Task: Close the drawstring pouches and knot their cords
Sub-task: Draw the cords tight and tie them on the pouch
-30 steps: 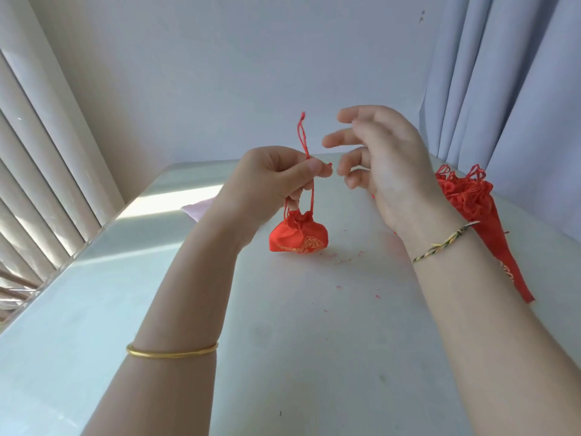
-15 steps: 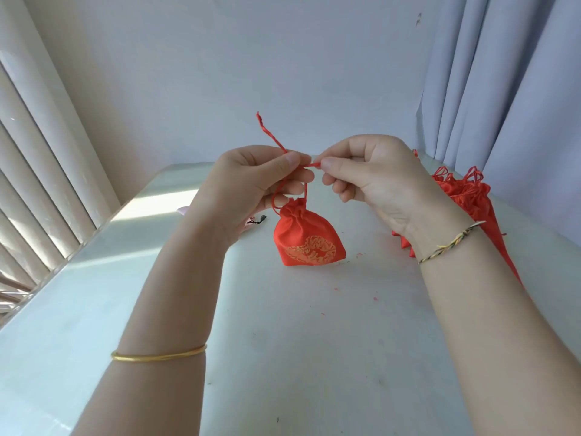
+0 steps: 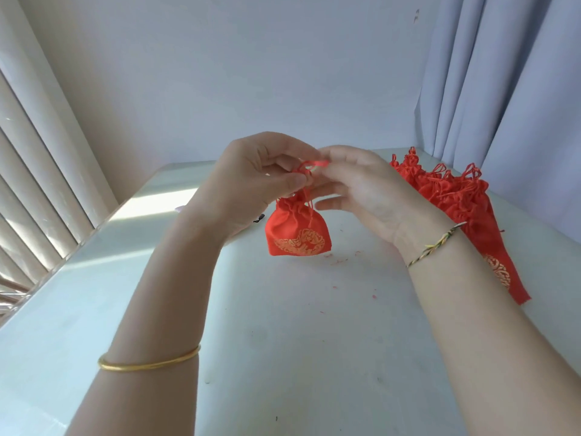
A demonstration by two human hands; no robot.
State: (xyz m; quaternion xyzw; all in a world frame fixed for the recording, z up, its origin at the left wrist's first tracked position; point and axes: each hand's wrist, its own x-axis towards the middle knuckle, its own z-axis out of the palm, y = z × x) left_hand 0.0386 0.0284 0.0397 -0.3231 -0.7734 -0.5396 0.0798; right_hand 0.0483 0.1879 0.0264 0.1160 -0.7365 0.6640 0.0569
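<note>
A small red drawstring pouch [image 3: 297, 231] with a gold pattern hangs just above the white table [image 3: 283, 325], its mouth gathered closed. My left hand [image 3: 251, 177] pinches the red cord [image 3: 314, 165] right above the gathered neck. My right hand [image 3: 361, 187] pinches the same cord's looped end at the top, while its lower fingers stretch out beside the pouch. Both hands meet over the pouch and hide part of the cord.
A pile of several more red pouches [image 3: 456, 199] with looped cords lies at the right, by the grey curtain [image 3: 503, 89]. Small red thread bits [image 3: 339, 261] dot the table. Window blinds [image 3: 37, 152] run along the left edge.
The cord's long upright end has been drawn down into a short loop between my fingertips. My hands came closer together and the pouch shifted slightly nearer and lower in view.
</note>
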